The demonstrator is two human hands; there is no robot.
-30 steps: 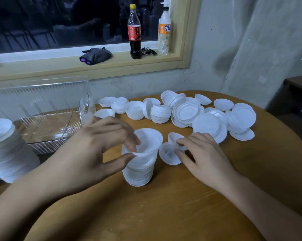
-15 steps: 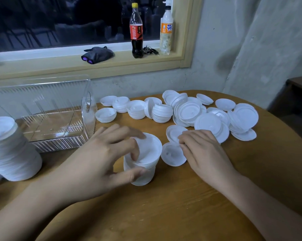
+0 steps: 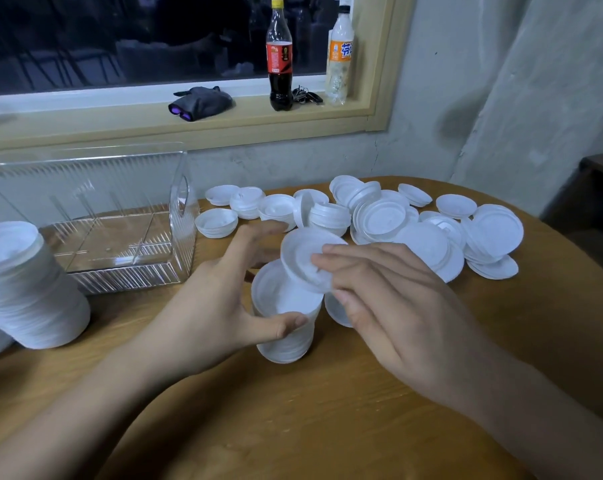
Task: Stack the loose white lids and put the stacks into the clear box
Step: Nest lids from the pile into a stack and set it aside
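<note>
The round wooden table bears a clear ribbed plastic box at back left, a tall leaning stack of white lids at the left edge just in front of it, and a spread of loose white plastic lids along the far side. Near the middle, outside the box, stands 1 shorter stack of white lids, which the left hand grasps between thumb and curled fingers. The right hand pinches 1 single white lid, tilted over that stack's top.
</note>
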